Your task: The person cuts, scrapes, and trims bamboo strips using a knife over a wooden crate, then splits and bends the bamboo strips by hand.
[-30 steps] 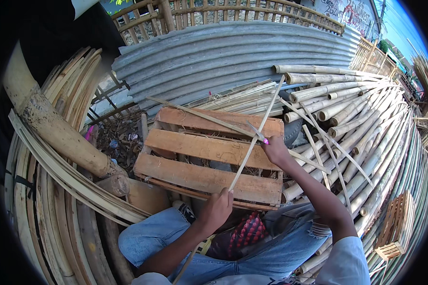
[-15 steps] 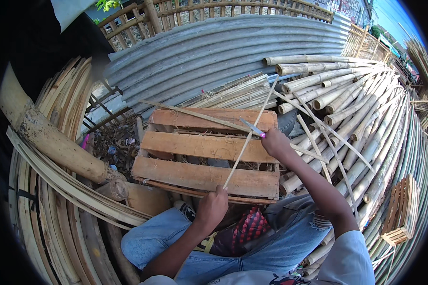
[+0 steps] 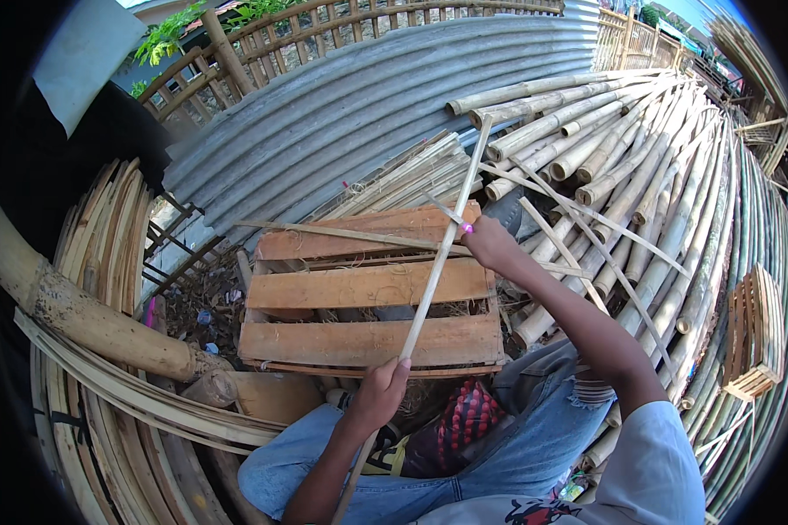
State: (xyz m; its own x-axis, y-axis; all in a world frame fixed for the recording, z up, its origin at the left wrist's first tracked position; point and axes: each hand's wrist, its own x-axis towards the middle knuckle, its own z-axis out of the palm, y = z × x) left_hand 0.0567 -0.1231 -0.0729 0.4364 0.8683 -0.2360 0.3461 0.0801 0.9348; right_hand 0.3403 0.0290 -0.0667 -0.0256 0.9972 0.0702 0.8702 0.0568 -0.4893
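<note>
A long pale bamboo strip runs slantwise in front of me, from below my left forearm up to the bamboo poles. My left hand is closed around its lower part, above my lap. Beyond the crate, my right hand grips a knife by its purple-pink handle. The knife's blade points up and left and crosses the strip at its middle. Beneath the strip stands a wooden slatted crate. A second bamboo strip lies across the crate's far slat, partly hidden by the first strip and my right hand.
Many bamboo poles are piled to the right, with loose strips on top. Split bamboo bundles and a thick bamboo pole stand at the left. A corrugated metal sheet closes off the back. A small wooden crate rests far right.
The strip now extends down past my left hand, where before it ended at that hand, and its broader face shows. The view has shifted, and the knife stays against the strip.
</note>
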